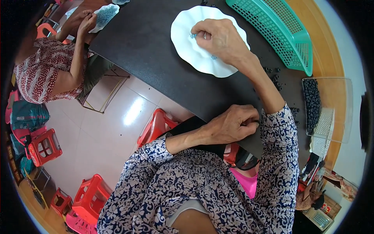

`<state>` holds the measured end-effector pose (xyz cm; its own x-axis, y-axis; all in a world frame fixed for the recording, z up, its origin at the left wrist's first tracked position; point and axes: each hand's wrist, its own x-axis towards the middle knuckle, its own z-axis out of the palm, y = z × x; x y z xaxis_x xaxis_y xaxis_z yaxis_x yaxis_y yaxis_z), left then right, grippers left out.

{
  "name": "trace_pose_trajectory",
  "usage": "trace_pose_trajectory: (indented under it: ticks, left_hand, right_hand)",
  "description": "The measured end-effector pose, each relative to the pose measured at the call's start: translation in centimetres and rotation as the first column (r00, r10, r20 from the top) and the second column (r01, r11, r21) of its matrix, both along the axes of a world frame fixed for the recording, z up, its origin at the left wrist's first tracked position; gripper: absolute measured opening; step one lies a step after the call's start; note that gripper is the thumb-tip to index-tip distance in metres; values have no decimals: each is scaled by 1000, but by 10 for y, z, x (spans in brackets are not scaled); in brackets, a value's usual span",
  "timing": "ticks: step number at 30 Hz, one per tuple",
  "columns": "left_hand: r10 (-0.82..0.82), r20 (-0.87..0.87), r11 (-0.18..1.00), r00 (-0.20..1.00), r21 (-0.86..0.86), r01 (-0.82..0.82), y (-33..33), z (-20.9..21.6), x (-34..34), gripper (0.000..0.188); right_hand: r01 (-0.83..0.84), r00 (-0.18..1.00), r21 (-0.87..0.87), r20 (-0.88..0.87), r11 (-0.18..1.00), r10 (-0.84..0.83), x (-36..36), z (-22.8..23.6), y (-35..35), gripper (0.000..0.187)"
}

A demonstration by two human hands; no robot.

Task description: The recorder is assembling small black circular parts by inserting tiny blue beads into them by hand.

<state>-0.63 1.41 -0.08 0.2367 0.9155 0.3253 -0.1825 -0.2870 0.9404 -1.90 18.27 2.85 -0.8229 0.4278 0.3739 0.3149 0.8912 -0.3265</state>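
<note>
My right hand (220,41) reaches over a white wavy-rimmed plate (183,46), its thumb and fingertips pinched together at some tiny light-blue pieces (193,36). Whether one is between the fingertips is hard to make out. Another small light-blue piece (213,57) lies on the plate under my wrist. Close to the table's near edge, my left hand (233,124) is closed, thumb against curled finger, with a small black piece (257,121) showing at the fingertips. Several loose black pieces (276,78) are scattered on the dark table beside my right forearm.
A green perforated basket (290,43) stands at the far right. Right of my arm is a clear box (343,113) with many black pieces (311,103) and a white perforated tray (322,130). Across the table's left corner (97,45) sits another person (50,74). Red stools (91,199) stand on the floor.
</note>
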Motion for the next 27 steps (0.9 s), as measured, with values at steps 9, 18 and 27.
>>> trace_pose_trajectory:
  ticks: [9, 18, 27]
  left_hand:
    - [0, 0, 1000, 1000, 12, 0, -1, -1, -2, 16]
    - [-31, -24, 999, 999, -36, 30, -3, 3, -3, 14]
    - [-45, -21, 997, 999, -63, 43, -4, 1, -5, 14]
  right_hand:
    - [90, 996, -19, 13, 996, -90, 16, 12, 0, 18]
    - [96, 992, -167, -66, 981, -108, 44, 20, 21, 26]
    - [105, 985, 123, 123, 987, -120, 44, 12, 13, 48]
